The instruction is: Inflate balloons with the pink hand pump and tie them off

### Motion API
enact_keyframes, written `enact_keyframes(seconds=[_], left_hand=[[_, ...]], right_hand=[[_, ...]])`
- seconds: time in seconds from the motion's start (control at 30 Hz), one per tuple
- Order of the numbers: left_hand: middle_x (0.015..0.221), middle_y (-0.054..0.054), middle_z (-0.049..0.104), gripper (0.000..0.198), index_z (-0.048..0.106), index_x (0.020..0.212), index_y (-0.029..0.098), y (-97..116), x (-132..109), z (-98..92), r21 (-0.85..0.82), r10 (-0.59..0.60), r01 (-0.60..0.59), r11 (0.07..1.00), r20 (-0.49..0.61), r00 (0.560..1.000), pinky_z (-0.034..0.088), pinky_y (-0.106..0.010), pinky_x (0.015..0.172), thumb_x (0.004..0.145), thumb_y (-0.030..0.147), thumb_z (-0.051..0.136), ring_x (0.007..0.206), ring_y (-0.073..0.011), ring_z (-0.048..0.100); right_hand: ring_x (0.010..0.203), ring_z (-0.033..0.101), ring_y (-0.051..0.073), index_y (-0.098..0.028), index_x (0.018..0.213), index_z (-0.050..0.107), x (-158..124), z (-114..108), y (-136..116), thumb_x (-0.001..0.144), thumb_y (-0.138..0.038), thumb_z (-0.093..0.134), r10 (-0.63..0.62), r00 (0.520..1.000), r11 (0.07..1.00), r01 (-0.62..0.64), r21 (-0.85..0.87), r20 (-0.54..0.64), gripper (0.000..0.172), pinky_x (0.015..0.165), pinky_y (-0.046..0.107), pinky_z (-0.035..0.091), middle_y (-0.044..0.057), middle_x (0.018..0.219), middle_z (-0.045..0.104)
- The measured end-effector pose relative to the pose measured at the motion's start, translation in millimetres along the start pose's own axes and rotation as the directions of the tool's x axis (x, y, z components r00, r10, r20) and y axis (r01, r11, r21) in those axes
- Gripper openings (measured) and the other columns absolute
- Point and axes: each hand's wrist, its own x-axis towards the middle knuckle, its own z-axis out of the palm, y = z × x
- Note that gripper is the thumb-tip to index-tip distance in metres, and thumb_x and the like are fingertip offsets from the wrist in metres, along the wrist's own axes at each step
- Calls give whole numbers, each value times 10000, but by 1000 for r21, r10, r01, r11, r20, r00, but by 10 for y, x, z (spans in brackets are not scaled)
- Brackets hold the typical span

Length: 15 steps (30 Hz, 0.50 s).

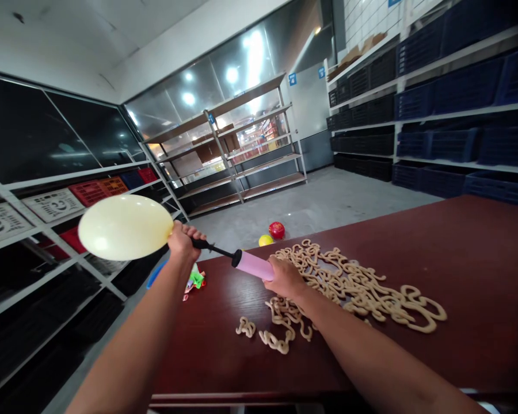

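A pale yellow balloon, swollen and oval, sticks out to the left of my left hand. That hand is closed around the balloon's neck and the black end of a hand balloon pump. A thin black rod shows between this end and the pink barrel. My right hand is wrapped round the barrel's other end, and its palm side is hidden. Both hands are above a dark red-brown table. Beneath and beyond my right hand lies a spread of beige, curly, rope-like pieces.
Small colourful limp pieces lie at the table's left edge. A red balloon and a yellow balloon are on the floor beyond. Shelves with blue crates stand right, crate-filled racks left, a metal rack behind.
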Motion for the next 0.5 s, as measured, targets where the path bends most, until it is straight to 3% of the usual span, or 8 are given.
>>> enact_keyframes(seconds=[0.13, 0.23, 0.33, 0.5], left_hand=[[435, 64, 202, 367, 161, 567, 194, 394, 169, -29, 18, 51, -51, 999, 9, 999, 277, -226, 358, 802, 274, 431, 329, -77, 256], [435, 66, 205, 379, 165, 567, 197, 426, 210, 31, 12, 63, -63, 998, 23, 998, 273, -224, 352, 806, 303, 439, 326, -76, 261], [442, 71, 207, 391, 168, 574, 197, 233, 164, 126, 0, 34, -34, 999, 57, 998, 284, -219, 360, 818, 338, 440, 332, -71, 260], [447, 73, 202, 442, 172, 574, 201, -309, -33, 257, 23, -64, 62, 998, 84, 994, 290, -223, 363, 813, 439, 457, 337, -70, 256]], right_hand=[[746, 550, 198, -191, 906, 519, -1, 3, -10, 612, -314, 591, 1, 1000, 1000, -1, 18, -6, 327, 643, 294, 348, 56, 815, 606], [735, 550, 193, -192, 892, 521, -6, 0, -10, 608, -311, 597, 33, 999, 999, -34, 18, 23, 317, 623, 287, 341, 49, 801, 605], [765, 550, 194, -197, 932, 518, -13, 0, 5, 612, -303, 604, 64, 998, 998, -64, 15, 26, 348, 641, 287, 344, 50, 842, 608], [800, 553, 196, -193, 979, 513, -14, 6, 18, 631, -294, 614, 101, 994, 995, -101, 25, 31, 377, 672, 287, 350, 54, 867, 611]])
